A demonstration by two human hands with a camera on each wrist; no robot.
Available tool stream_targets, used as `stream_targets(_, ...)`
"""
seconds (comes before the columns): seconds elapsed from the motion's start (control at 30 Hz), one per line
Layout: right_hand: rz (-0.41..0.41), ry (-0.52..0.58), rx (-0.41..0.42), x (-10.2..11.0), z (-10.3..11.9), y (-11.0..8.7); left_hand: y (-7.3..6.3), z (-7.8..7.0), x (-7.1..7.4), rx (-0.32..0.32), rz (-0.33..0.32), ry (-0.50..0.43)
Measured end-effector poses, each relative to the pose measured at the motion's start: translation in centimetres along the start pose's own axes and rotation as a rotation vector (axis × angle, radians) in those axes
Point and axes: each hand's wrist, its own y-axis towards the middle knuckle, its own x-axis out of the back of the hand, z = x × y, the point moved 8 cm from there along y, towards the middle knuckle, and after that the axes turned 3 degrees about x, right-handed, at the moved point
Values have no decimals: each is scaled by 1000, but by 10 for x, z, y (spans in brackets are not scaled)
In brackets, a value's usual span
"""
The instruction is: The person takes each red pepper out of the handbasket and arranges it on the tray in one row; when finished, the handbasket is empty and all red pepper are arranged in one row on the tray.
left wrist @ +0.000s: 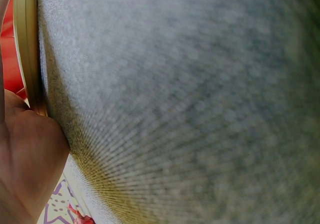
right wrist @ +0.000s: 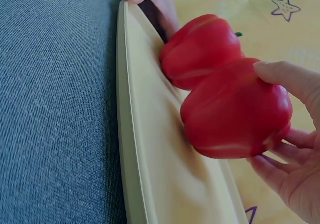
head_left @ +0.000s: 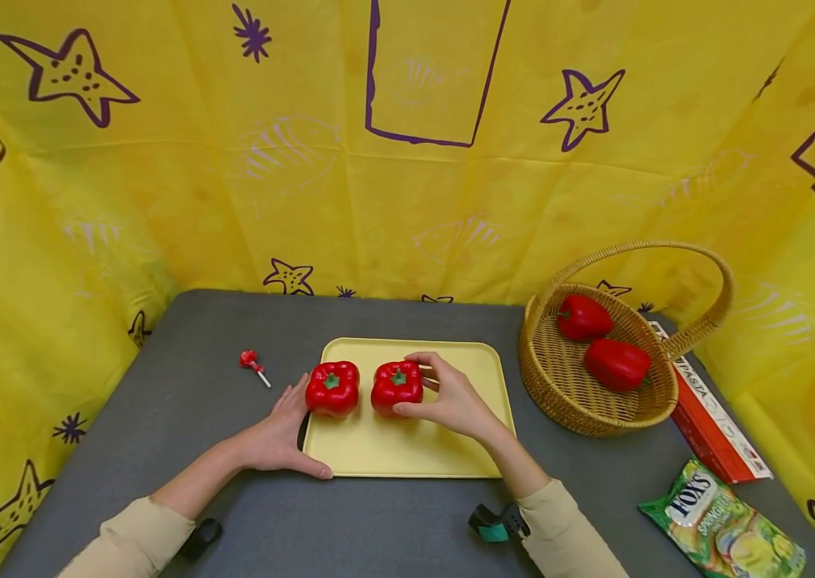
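In the head view, a pale yellow tray (head_left: pixel 407 455) lies on the dark table. My right hand (head_left: pixel 456 401) grips a red bell pepper (head_left: pixel 397 393) between thumb and fingers over the tray's middle. The right wrist view shows this pepper (right wrist: pixel 235 114) at the tray, with a shadow beneath; whether it touches the tray I cannot tell. A second red bell pepper (head_left: pixel 332 393) sits to its left, near the tray's left edge. There my left hand (head_left: pixel 273 440) rests with spread fingers and a straight thumb by the tray's near corner. Its fingertips are partly hidden.
A wicker basket (head_left: pixel 544 385) with a tall handle stands at right, holding two red peppers (head_left: pixel 617 365). Beside it lie a red pasta box (head_left: pixel 714 429) and a green Fox's packet (head_left: pixel 728 526). A red lollipop (head_left: pixel 250 359) lies left of the tray. Yellow cloth surrounds the table.
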Motion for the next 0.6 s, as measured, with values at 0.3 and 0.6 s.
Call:
stream_targets(0.3, 11, 30, -7, -6, 0, 3, 1, 0, 1, 6, 6, -1)
stream_targets(0.6, 21, 74, -3, -12, -2, 5, 0, 0, 0, 25, 9, -13)
